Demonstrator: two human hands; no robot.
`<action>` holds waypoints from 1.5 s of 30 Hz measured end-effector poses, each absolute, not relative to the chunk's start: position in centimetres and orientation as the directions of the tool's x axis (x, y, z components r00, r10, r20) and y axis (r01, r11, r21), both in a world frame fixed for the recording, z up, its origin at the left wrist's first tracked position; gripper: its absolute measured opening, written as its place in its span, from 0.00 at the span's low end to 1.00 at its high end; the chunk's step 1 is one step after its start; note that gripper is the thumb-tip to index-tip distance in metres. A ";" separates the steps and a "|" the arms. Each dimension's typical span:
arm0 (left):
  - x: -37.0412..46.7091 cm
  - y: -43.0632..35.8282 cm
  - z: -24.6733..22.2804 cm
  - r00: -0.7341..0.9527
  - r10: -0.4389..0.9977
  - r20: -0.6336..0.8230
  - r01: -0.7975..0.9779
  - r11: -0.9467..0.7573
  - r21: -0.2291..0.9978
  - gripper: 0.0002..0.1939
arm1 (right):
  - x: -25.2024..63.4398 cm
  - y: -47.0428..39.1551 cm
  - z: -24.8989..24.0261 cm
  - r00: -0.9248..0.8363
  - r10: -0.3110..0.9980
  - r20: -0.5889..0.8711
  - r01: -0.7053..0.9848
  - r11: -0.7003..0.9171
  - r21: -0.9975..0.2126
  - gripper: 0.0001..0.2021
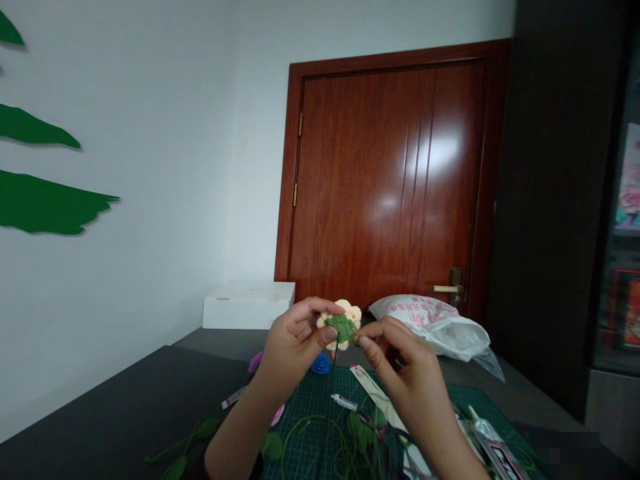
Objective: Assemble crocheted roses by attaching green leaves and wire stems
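A cream crocheted flower [353, 312] with a green crocheted base [341, 327] is held up above the mat. My left hand [295, 337] pinches it at its left side between thumb and fingers, the green side facing me. From its centre a thin dark stem [336, 350] points downward. At the flower's right edge, my right hand [400, 347] is closed in a pinch. Something thin and small shows at those fingertips, too fine to name. Beyond and below the flower sits a blue crocheted flower [321, 364].
A green cutting mat [313, 393] carries a small white tube [344, 401], a pale ruler-like strip [375, 393], green leaves [360, 430] and a larger glue tube [485, 427]. Behind stand a white box [249, 307] and a white plastic bag [430, 320].
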State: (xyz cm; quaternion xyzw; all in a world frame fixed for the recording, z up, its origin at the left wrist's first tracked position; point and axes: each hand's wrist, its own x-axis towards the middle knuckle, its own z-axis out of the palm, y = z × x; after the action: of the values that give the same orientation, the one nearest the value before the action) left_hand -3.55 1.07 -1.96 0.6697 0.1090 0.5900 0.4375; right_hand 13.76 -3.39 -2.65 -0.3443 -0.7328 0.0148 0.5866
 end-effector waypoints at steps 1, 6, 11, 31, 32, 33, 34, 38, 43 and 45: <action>-3.5 1.1 -2.0 0.285 0.662 0.693 -0.386 -0.583 0.715 0.10 | 13.8 -3.3 -2.7 -0.075 0.520 0.851 0.474 0.769 -0.428 0.08; -3.1 0.9 -2.0 0.327 0.662 0.674 -0.480 -0.498 0.722 0.10 | 14.2 -2.6 -3.0 -0.089 0.552 0.829 0.365 0.792 -0.489 0.09; -3.0 0.8 -1.9 0.325 0.683 0.654 -0.500 -0.463 0.732 0.11 | 14.3 -2.1 -3.3 -0.066 0.570 0.819 0.353 0.781 -0.515 0.10; -2.6 1.5 -2.6 0.457 0.651 0.606 -0.367 -0.482 0.795 0.13 | 13.3 -1.2 -4.6 0.034 0.614 0.789 0.277 0.752 -0.598 0.07; -2.6 1.6 -2.6 0.466 0.648 0.602 -0.355 -0.486 0.798 0.14 | 13.5 -1.4 -4.4 0.004 0.610 0.793 0.299 0.756 -0.583 0.06; -2.6 1.7 -2.6 0.468 0.652 0.597 -0.341 -0.490 0.802 0.14 | 13.7 -1.6 -4.2 -0.031 0.600 0.799 0.345 0.757 -0.555 0.05; -2.6 1.8 -2.5 0.466 0.659 0.590 -0.324 -0.493 0.807 0.14 | 14.0 -1.8 -3.8 -0.062 0.582 0.811 0.405 0.757 -0.513 0.04; -2.7 1.8 -2.4 0.505 0.676 0.537 -0.232 -0.493 0.838 0.17 | 15.3 -2.8 -2.5 -0.129 0.486 0.864 0.592 0.737 -0.326 0.02; -2.4 1.8 -3.0 0.571 0.668 0.478 -0.144 -0.492 0.859 0.19 | 15.4 -2.8 -2.5 -0.191 0.578 0.793 0.554 0.731 -0.398 0.06; -2.2 1.7 -3.2 0.599 0.663 0.450 -0.096 -0.499 0.861 0.15 | 15.3 -2.7 -2.7 -0.177 0.613 0.770 0.526 0.720 -0.452 0.08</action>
State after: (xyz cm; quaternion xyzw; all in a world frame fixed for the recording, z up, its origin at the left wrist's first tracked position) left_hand -2.16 1.68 -3.23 0.7637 0.1856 0.4076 0.4650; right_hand 15.26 -2.67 -2.70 -0.3720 -0.7659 0.0415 0.5228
